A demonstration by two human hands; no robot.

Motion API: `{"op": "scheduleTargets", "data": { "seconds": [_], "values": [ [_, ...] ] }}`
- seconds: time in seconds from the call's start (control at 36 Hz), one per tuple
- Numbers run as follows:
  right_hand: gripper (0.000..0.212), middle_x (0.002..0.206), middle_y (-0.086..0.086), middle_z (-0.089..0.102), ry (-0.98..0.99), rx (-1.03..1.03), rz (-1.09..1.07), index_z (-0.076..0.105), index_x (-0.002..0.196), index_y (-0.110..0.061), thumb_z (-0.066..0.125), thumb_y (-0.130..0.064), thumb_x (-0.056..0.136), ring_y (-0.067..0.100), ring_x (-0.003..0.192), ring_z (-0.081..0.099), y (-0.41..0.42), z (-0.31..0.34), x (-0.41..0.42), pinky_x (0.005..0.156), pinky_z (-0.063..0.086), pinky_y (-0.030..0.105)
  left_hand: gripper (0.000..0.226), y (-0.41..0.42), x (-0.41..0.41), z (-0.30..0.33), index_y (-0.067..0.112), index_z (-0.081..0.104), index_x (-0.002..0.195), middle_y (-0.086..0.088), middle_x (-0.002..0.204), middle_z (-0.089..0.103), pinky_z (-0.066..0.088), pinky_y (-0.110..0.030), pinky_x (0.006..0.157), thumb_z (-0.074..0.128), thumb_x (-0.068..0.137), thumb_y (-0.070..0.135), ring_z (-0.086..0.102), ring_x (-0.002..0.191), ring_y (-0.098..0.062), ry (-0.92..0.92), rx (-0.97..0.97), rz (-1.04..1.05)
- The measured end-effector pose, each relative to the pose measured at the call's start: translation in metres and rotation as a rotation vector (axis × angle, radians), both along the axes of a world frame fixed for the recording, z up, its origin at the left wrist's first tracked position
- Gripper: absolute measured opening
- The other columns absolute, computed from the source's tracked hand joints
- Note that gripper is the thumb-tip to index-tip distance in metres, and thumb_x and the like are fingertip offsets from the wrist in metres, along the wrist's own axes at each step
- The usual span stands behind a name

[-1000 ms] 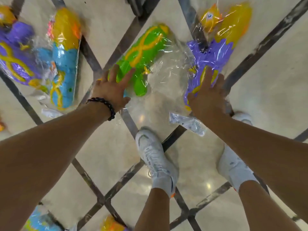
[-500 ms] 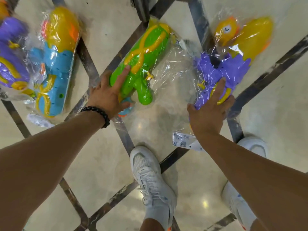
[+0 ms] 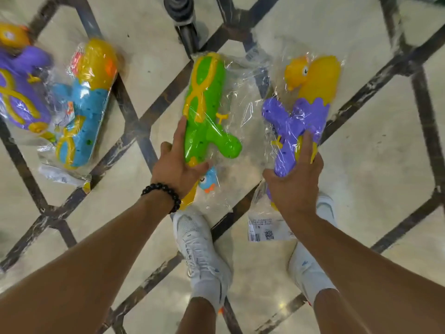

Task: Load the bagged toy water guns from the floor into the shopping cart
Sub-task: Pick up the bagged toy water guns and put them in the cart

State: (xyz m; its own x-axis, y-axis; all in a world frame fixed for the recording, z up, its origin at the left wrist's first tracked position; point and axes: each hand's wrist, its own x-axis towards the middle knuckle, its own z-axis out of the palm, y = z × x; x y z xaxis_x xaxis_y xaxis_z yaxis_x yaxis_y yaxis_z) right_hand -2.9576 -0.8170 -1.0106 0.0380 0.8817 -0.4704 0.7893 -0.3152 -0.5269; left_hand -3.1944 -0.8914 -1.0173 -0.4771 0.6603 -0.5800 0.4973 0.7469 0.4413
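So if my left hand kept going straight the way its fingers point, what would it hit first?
The left hand already grips the green gun; straight on, it would slide along that gun's side toward the cart wheel.

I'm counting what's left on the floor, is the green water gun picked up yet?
Gripped, but lift-off can't be told: the left hand curls around the bagged green water gun.

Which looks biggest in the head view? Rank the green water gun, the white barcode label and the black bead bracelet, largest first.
1. green water gun, gripped by the left hand
2. white barcode label, below the right hand
3. black bead bracelet

The three lie at different distances from the camera, but the gaps look clear.
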Motion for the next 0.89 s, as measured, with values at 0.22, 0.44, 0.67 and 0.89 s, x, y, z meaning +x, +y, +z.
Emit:
{"op": "scheduleTargets", "data": {
  "seconds": [0.22,0.44,0.67,0.89],
  "values": [
    [0.113,0.159,0.003,0.023,0.061,0.019,0.074,0.007,0.161,-0.050,0.079,-0.027,0.078,0.029,0.128,0.049,0.013,0.114,0.008,0.083,0.044,0.033,0.111,-0.004,0.024,0.116,0.057,-0.001,0.156,-0.011,0.140,0.047,0.043,-0.034,0.091,0.080,0.082,0.048,0.057,0.118,-0.033,-0.015,0.101,0.114],
    [0.114,0.157,-0.005,0.026,0.138,0.057,0.137,0.009,0.157,-0.057,0.083,-0.025,0.076,0.025,0.132,0.049,0.029,0.268,-0.001,0.090,0.053,0.041,0.111,-0.006,0.020,0.270,0.063,-0.003,0.153,-0.004,0.148,0.046,0.046,-0.037,0.095,0.080,0.081,0.051,0.054,0.124,-0.029,-0.023,0.190,0.181],
    [0.113,0.147,-0.005,0.032,0.158,0.063,0.192,0.006,0.154,-0.063,0.079,-0.027,0.077,0.027,0.114,0.058,0.040,0.451,-0.025,0.085,0.057,0.047,0.111,-0.011,-0.010,0.449,0.067,0.002,0.150,-0.001,0.140,0.050,0.043,-0.033,0.087,0.083,0.076,0.052,0.052,0.126,-0.023,0.010,0.277,0.228],
    [0.117,0.152,-0.012,0.030,0.243,0.196,0.353,0.007,0.154,-0.064,0.078,-0.021,0.072,0.011,0.127,0.046,0.043,0.624,-0.076,0.079,0.047,0.034,0.114,-0.030,-0.055,0.641,0.071,-0.001,0.147,0.000,0.130,0.051,0.046,-0.036,0.080,0.083,0.072,0.057,0.059,0.106,-0.019,0.118,0.344,0.321]
  ]
}}
